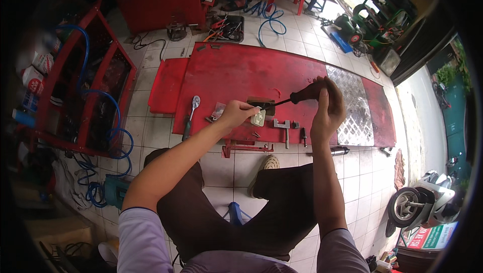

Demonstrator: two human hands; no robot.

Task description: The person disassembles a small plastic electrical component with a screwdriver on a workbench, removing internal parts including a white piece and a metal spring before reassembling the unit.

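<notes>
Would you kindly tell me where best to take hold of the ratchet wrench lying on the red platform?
Grip the steel ratchet wrench around its dark handle end, from above on the near side. It lies flat, head pointing away, handle overhanging the red metal platform edge, probably leaving room for fingers to wrap around it.

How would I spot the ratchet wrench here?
Find the big red metal platform on the tiled floor. Near its front left edge, left of the left hand, lies the ratchet wrench: silver round head, dark handle, lying alone.

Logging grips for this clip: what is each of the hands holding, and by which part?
The right hand grips a screwdriver by its dark handle. The left hand pinches its tip against a small pale metal part.
</notes>
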